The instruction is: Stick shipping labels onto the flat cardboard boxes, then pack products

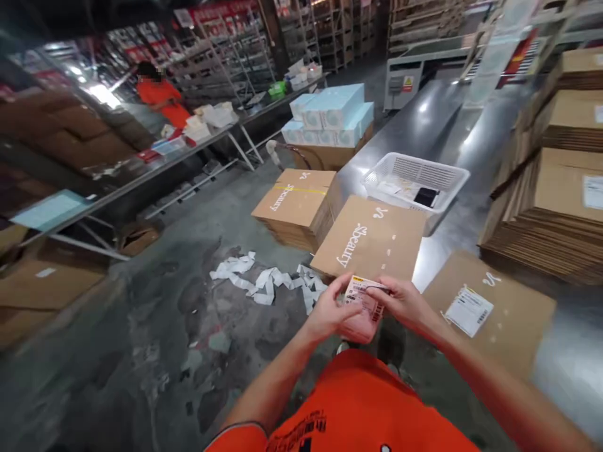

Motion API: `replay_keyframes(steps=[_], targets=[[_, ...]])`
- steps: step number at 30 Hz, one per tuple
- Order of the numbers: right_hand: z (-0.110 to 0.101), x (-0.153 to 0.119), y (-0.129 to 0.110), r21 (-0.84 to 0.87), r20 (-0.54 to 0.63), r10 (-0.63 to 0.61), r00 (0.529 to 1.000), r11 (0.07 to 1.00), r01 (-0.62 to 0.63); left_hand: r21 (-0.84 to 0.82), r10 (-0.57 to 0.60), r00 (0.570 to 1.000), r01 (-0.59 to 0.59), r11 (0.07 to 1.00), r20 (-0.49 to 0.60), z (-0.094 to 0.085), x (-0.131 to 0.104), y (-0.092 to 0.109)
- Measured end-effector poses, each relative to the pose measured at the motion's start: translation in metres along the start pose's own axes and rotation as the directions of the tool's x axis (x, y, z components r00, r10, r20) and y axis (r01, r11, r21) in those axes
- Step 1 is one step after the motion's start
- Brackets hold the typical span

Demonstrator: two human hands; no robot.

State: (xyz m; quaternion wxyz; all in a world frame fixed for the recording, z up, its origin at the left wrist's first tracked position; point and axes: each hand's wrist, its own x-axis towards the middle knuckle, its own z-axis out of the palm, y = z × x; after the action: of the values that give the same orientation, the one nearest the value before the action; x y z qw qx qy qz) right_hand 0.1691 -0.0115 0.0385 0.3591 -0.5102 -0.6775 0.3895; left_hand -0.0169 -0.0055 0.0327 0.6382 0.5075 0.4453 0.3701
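Just in front of my body, my left hand (330, 307) and my right hand (400, 300) grip a small pink box (360, 328) from its two sides. A white printed label (362, 294) with barcodes covers its upper face; the print is too small to read. My left thumb presses across the label's lower left, and my right fingers lie on its upper right corner. Right behind the hands is a flat cardboard carton (365, 235) with white "beauty" lettering. To the right, a flat carton (494, 320) on the metal table bears a white shipping label (469, 312).
A white plastic basket (417, 168) holding a black item stands on the metal table (426, 116). Stacked flat cartons (546, 232) rise at right. Another carton stack (296, 201) and light-blue boxes (332, 116) stand ahead. Torn white strips (268, 282) litter the floor. A person in orange (162, 97) stands farther left.
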Motion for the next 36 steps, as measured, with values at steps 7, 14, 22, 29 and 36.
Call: replay_keyframes(steps=[7, 14, 22, 29, 36], targets=[[0.006, 0.052, 0.025, -0.13, -0.079, -0.04, 0.996, 0.991, 0.029, 0.066, -0.109, 0.983, 0.12, 0.991, -0.147, -0.03, 0.036, -0.023], [-0.039, 0.131, 0.063, -0.748, -0.177, -0.01, 0.984, 0.651, -0.128, 0.132, -0.358, 0.934, 0.357, 0.925, -0.018, -0.096, -0.011, -0.083], [0.003, 0.135, 0.069, -0.8, -0.306, -0.123, 0.944, 0.57, -0.185, 0.08, 0.071, 0.973, -0.055, 0.995, -0.218, -0.112, 0.042, -0.034], [0.002, 0.121, 0.069, -0.82, 0.067, -0.043, 0.997, 0.567, 0.08, 0.223, 0.157, 0.98, -0.127, 0.967, -0.123, -0.099, 0.06, -0.033], [0.004, 0.059, 0.056, -0.85, -0.009, -0.014, 1.0, 0.527, 0.0, 0.478, 0.173, 0.977, -0.093, 0.873, -0.125, -0.079, 0.03, -0.033]])
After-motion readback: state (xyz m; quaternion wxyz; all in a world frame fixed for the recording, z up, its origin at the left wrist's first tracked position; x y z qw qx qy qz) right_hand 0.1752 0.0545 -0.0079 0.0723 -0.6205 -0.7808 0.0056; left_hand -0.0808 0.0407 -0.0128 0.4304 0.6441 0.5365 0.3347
